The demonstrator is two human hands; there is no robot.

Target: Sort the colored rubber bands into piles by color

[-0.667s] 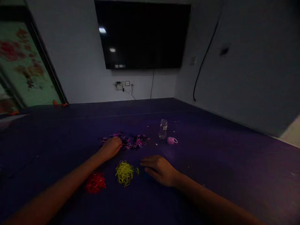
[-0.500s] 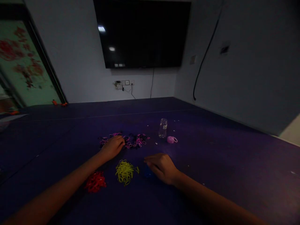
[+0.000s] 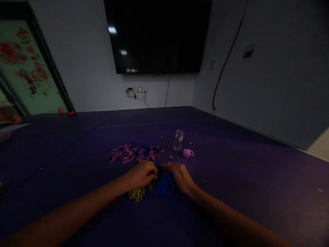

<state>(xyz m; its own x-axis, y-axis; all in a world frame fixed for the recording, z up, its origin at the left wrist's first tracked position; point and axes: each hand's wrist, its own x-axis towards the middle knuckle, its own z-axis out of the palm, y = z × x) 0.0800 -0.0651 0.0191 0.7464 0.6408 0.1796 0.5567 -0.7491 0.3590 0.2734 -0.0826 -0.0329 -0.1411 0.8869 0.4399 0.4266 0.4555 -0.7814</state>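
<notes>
Sorting small bands by colour; left hand [image 3: 141, 175] and right hand [image 3: 181, 176], fingers curled together, meeting over blue pile [image 3: 164, 185] mid-bench [image 3: 257, 178]; grip unclear; yellow pile [image 3: 136, 195] beside; pink-black heap [image 3: 133, 153] farther toward far edge; next: another fine pinch, likely.

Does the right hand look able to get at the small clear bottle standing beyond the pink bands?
Probably yes. The right hand rests by the blue bands, and the clear bottle stands upright farther out on the purple table. Only bare tabletop lies between; the pink lid sits just off to the side.
</notes>
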